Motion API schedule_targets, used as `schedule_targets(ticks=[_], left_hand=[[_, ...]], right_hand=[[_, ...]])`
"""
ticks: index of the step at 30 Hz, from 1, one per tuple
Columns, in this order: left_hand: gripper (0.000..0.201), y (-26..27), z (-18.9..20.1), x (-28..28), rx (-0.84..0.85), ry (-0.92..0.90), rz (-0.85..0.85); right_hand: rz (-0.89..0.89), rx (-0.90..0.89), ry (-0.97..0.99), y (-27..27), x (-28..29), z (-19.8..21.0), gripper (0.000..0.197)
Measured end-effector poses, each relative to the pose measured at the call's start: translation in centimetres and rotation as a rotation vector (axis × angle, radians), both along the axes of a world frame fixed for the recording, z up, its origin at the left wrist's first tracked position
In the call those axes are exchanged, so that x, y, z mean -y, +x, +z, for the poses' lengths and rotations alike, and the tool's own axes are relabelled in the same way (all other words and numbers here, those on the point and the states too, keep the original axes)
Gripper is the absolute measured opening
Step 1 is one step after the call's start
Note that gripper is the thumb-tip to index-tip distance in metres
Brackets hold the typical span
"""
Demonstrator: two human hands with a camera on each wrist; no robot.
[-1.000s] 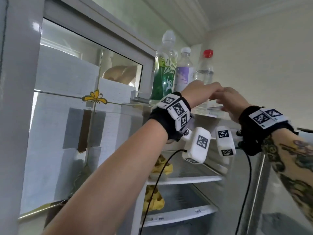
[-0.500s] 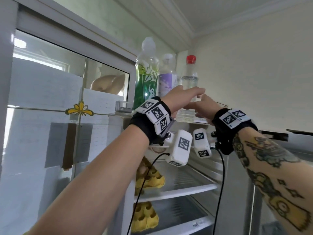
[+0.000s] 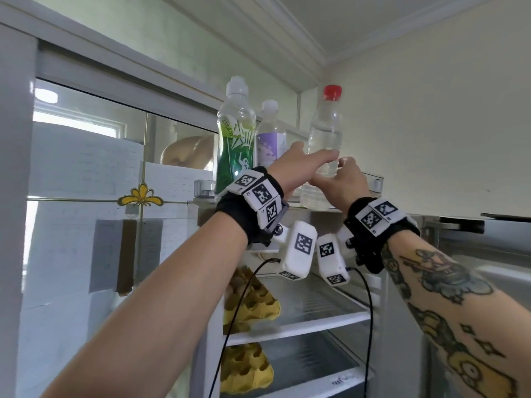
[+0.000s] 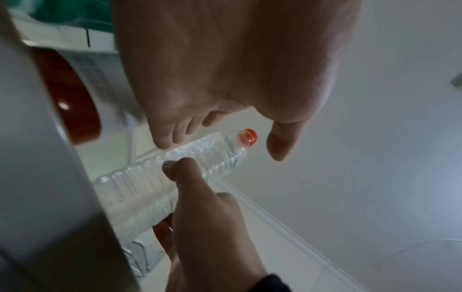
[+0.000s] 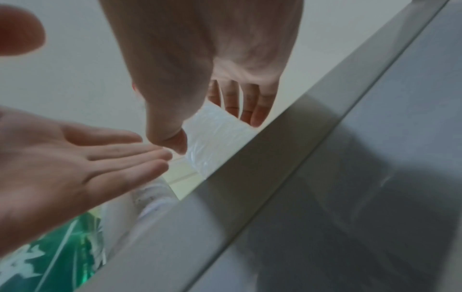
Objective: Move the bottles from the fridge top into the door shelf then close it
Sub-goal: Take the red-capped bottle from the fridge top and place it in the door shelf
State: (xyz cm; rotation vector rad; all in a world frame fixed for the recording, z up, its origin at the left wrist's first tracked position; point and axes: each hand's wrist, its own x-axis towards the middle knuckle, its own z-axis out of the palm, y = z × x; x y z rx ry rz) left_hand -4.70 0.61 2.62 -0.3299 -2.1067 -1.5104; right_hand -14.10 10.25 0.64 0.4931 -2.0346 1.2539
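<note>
Head view: both hands reach the red-cap bottle [image 3: 324, 130] standing on the fridge top [image 3: 316, 206], beside two other bottles. Left wrist view: left hand [image 4: 225, 83] spread wide, holding nothing. Right wrist view: right hand [image 5: 207, 65] has thumb and fingers either side of the bottle, closing; firm hold – can't tell. Step: 1st pickup. Next: grip, lift, lower to door shelf.

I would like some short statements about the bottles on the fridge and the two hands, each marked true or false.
1. Three bottles stand on the fridge top. True.
2. The clear bottle has a blue cap. False: its cap is red.
3. The right hand is at the clear bottle. True.
4. The left hand grips the green bottle. False: it reaches toward the clear bottle with fingers open.
5. The fridge is closed. False: its shelves show.
</note>
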Motion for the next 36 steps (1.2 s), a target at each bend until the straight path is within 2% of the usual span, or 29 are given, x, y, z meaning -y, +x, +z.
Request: schedule_targets(ticks=[2, 6, 10, 11, 14, 17, 18, 20, 22, 24, 30, 33, 36], left_hand=[[0.108, 0.1, 0.2, -0.6, -0.050, 0.002, -0.010], [0.086, -0.2, 0.7, -2.9, -0.155, 0.005, -0.028], [0.099, 0.5, -0.6, -6.6, -0.250, -0.013, -0.018], [0.094, 0.5, -1.3, -7.6, -0.273, -0.021, -0.018], [0.054, 0.6, -4.3, -10.3, -0.333, -0.092, -0.009], [0.031, 1.1, -7.8, -13.8, -0.261, -0.314, -0.054], [0.027, 1.6, -8.8, -14.5, -0.287, -0.356, -0.071], [0.033, 3.1, -11.3, -16.1, -0.332, -0.340, -0.118], [0.051, 4.1, -13.6, -17.5, -0.339, -0.340, -0.171], [0.063, 4.4, -15.9, -19.1, -0.277, -0.388, -0.255], [0.061, 4.5, -23.8, -23.9, -0.008, -0.449, -0.398], [0.052, 5.4, -28.0, -26.4, 0.054, -0.504, -0.488], [0.060, 6.3, -31.8, -28.8, 0.079, -0.524, -0.586]], right_hand=[[0.021, -0.066, -0.043, 1.1, -0.9, -0.5, 0.069], [0.063, -0.134, -0.115, 3.5, -3.9, -1.5, 0.060], [0.077, -0.103, -0.130, 6.3, -7.6, -4.8, 0.058], [0.073, -0.091, -0.124, 7.0, -8.6, -5.9, 0.059], [0.039, -0.064, -0.092, 9.3, -11.9, -9.8, 0.059], [-0.016, -0.036, -0.069, 11.4, -15.7, -13.9, 0.060], [-0.027, -0.026, -0.071, 12.0, -16.7, -15.3, 0.059], [-0.051, 0.040, -0.071, 13.5, -19.1, -18.3, 0.059], [-0.065, 0.115, -0.057, 15.3, -21.3, -21.1, 0.059], [-0.102, 0.196, -0.038, 17.0, -23.6, -24.2, 0.060], [-0.222, 0.427, 0.072, 21.5, -28.4, -31.5, 0.062], [-0.322, 0.544, 0.108, 22.9, -30.3, -35.0, 0.058], [-0.433, 0.668, 0.083, 23.6, -31.8, -38.0, 0.059]])
